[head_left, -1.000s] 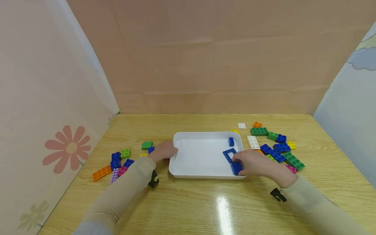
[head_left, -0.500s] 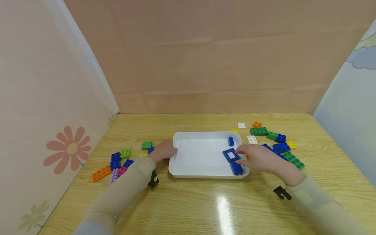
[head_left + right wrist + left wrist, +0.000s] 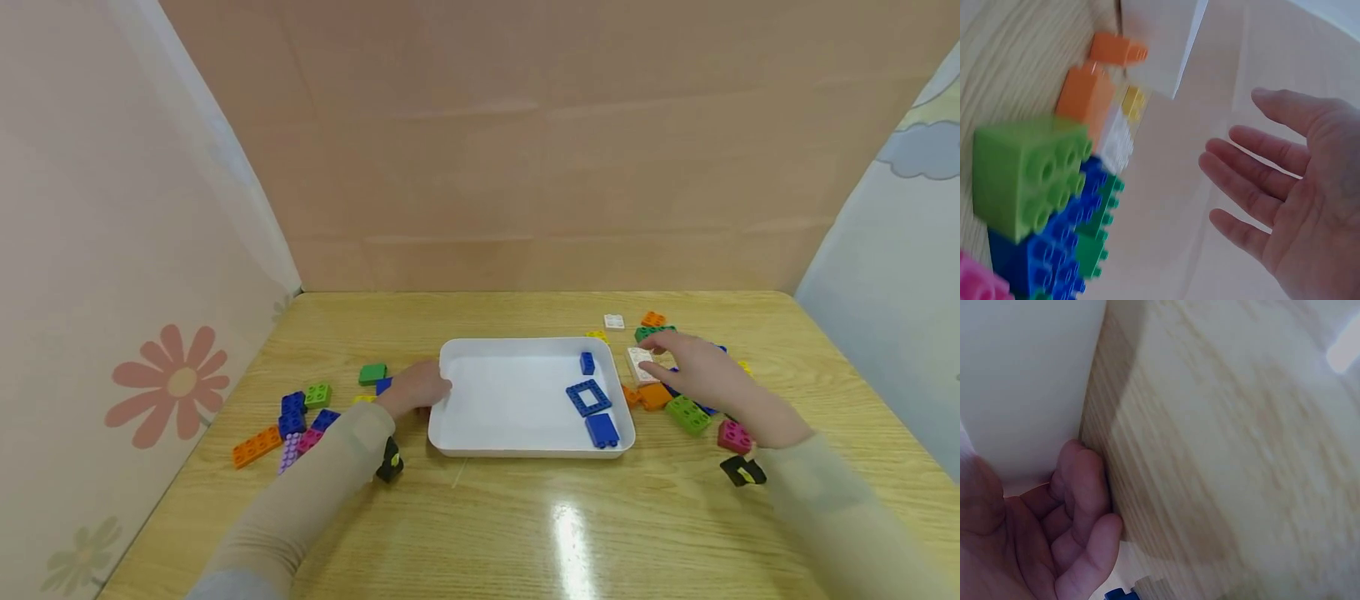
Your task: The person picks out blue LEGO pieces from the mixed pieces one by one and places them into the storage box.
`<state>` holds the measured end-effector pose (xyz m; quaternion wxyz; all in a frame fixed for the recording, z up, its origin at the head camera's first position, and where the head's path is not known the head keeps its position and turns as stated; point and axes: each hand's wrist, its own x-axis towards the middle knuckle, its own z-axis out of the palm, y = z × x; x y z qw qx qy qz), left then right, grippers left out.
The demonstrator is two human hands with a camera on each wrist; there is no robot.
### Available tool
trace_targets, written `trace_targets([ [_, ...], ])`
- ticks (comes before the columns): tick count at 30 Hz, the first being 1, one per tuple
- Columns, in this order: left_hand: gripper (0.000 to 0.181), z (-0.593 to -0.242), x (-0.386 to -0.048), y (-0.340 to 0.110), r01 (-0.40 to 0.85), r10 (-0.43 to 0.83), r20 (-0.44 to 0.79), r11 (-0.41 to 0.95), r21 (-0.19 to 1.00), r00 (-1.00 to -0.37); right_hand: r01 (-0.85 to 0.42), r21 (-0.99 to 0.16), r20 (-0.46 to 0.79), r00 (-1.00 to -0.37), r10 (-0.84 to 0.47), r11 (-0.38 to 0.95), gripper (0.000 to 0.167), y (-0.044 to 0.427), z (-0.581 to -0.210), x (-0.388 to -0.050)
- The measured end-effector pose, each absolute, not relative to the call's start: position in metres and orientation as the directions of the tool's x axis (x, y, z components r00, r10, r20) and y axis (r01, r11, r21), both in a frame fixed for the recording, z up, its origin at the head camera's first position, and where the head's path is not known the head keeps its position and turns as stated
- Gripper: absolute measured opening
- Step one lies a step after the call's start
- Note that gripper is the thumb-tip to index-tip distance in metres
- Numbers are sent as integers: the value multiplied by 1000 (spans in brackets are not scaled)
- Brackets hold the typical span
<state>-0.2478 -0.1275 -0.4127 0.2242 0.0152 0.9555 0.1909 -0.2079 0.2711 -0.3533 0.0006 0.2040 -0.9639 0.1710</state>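
Note:
A white tray (image 3: 510,454) holds three blue pieces at its right side: a small brick (image 3: 587,363), a square frame (image 3: 588,397) and a flat block (image 3: 602,431). At the tray's left wall the left hand (image 3: 415,388) grips the rim, thumb over the edge; in the left wrist view its curled fingers (image 3: 1088,487) lie against the tray's outer side (image 3: 1029,381). The right hand (image 3: 701,367) hovers over the bricks right of the tray, near a white brick (image 3: 639,365). Its spread fingers (image 3: 1247,181) hold nothing in the right wrist view.
Right of the tray lie orange (image 3: 655,396), lime (image 3: 687,415), pink (image 3: 734,436), blue and green bricks. A small white brick (image 3: 613,322) and an orange one (image 3: 653,318) lie behind. Left of the left hand are several more, among them a long orange brick (image 3: 256,447).
The right hand has let go of the flat blue block, left the tray and moved right over the loose bricks. The left hand stays at the tray's left rim.

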Motion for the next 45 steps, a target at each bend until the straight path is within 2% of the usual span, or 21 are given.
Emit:
trace_targets([
  [8,25,-416,-247,-131,-38,134,-411,923,383,-902,-282,-298,49,-959,-281,912,56,305,-352,-223],
  [20,26,-418,-246,-130,-21,147,-405,924,381,-902,-176,-283,-12,-982,-187,943,75,351,-357,-242],
  [34,26,-415,-248,-133,-32,145,-419,921,389,-896,-160,-308,-63,-980,-187,938,69,383,-346,-261],
  [39,26,-415,-249,-132,-29,147,-423,924,381,-894,-181,-309,-87,-972,-217,934,69,382,-352,-265],
  [45,26,-418,-251,-131,-22,143,-407,928,373,-902,-215,-298,-124,-957,-261,930,58,379,-366,-270],
])
